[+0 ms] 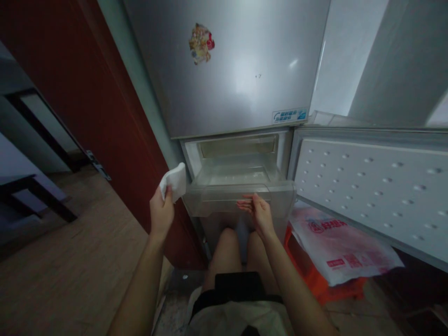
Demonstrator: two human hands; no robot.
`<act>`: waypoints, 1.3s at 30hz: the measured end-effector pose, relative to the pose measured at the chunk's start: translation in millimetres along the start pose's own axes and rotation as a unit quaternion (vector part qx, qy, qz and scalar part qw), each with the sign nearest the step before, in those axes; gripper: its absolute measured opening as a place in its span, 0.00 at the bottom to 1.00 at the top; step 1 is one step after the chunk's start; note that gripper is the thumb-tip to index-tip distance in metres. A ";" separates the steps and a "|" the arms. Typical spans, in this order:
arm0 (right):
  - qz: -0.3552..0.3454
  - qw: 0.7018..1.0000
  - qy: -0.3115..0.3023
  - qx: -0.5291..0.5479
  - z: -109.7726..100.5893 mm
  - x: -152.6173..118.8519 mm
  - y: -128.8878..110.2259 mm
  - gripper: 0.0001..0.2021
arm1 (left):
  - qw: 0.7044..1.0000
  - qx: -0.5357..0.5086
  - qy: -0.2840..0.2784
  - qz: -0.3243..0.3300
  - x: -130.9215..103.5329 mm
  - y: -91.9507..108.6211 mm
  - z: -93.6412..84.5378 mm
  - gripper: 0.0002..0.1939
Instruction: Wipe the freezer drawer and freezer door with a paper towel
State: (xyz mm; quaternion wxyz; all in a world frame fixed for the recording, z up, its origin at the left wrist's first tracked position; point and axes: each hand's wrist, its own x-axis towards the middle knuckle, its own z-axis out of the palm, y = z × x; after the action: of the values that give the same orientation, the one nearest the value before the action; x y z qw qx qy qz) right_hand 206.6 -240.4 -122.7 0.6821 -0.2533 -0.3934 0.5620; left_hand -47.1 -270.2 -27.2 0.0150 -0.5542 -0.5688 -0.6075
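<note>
My left hand (163, 210) pinches a folded white cloth (175, 181), held up to the left of the freezer drawer. The clear plastic drawer (217, 198) is pulled partway out of the refrigerator's lower compartment, and no contents show in it. At the middle of its front, my right hand (259, 212) has its fingers at the handle edge, palm turned upward and thumb above. How firmly the fingertips hook the edge is hard to see.
The lower refrigerator door (371, 182) stands wide open to the right. Beneath it, a white and red plastic bag (343, 247) lies on an orange stool (322, 287). A closed silver upper door (238, 65) is above. A reddish-brown door (115, 107) stands close on the left.
</note>
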 end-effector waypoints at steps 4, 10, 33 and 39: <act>0.006 1.000 0.006 -0.003 -3.9 3.5 -4.3 0.26 | 0.994 -0.014 0.051 -0.099 -36.2 -27.2 12.2 0.22; 0.009 1.000 0.003 -0.016 -8.5 6.5 -8.0 0.26 | 0.986 -0.025 0.147 -0.077 -41.4 -26.1 11.7 0.21; -0.010 1.000 0.005 -0.013 -8.2 20.7 3.0 0.26 | 0.984 0.081 -0.051 0.152 -26.7 -50.8 17.5 0.31; -0.002 1.000 -0.013 -0.007 -11.6 19.7 3.1 0.25 | 0.944 0.178 -0.165 0.222 -29.2 -68.1 37.4 0.42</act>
State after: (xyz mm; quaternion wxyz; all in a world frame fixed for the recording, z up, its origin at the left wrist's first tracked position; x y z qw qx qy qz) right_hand 215.5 -219.5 -126.7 0.6764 -0.2498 -0.4070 0.5607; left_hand -55.5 -237.7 -103.1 0.1538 -0.7475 -0.5243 -0.3777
